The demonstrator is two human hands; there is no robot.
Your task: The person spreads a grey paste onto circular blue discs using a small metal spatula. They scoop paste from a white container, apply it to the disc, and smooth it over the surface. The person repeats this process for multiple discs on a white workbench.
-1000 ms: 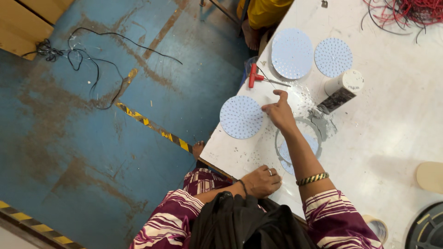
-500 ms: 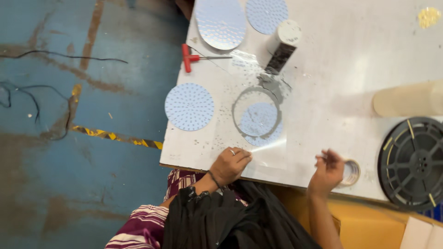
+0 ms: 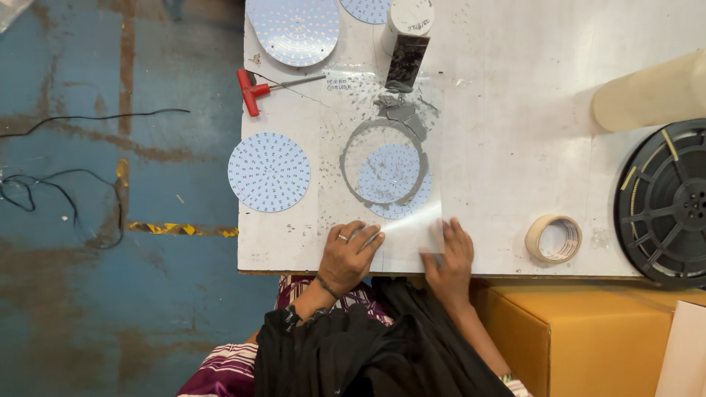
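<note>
While the white table (image 3: 515, 147) fills the upper right of the frame, my left hand (image 3: 351, 254) and right hand (image 3: 448, 254) lie flat at lower centre, fingers spread, clamping nothing, pressing the near edge of a clear plastic sheet (image 3: 412, 220). Under that sheet, just above my hands, lie two overlapping round dotted discs (image 3: 393, 180); a third disc (image 3: 269, 172) overhangs the table's left edge, and a tape roll (image 3: 553, 239) sits right of my right hand.
</note>
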